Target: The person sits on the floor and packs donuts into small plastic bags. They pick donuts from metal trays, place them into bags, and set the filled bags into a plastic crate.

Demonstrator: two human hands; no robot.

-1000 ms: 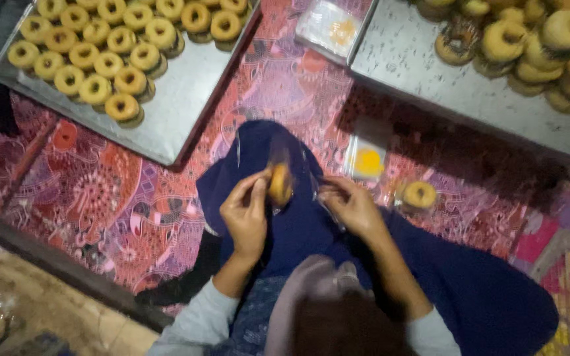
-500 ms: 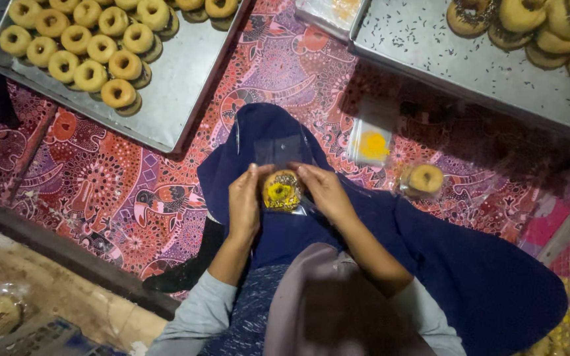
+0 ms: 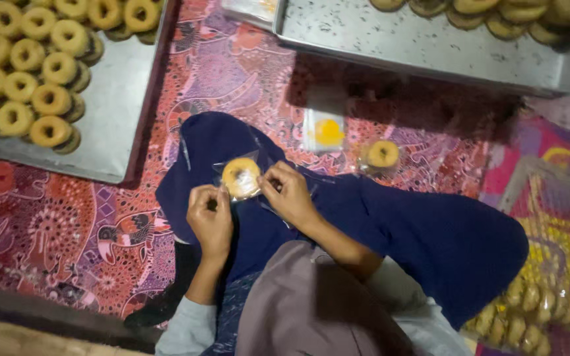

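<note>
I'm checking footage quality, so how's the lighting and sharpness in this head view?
Head view: dim and uneven; deep shadow under the upper tray; the left hand, right hand and wrapped doughnut are lit and fairly sharp; the bagged doughnuts at bottom right look murky.

Dim warm light, soft focus, dark shadow under upper tray (image 3: 430, 59).

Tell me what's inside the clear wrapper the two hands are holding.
The clear wrapper holds one ring-shaped yellow pastry, seen through the plastic. The left hand and right hand pinch its lower corners. The pastry's underside, and the dark blue cloth directly beneath, are hidden.
</note>
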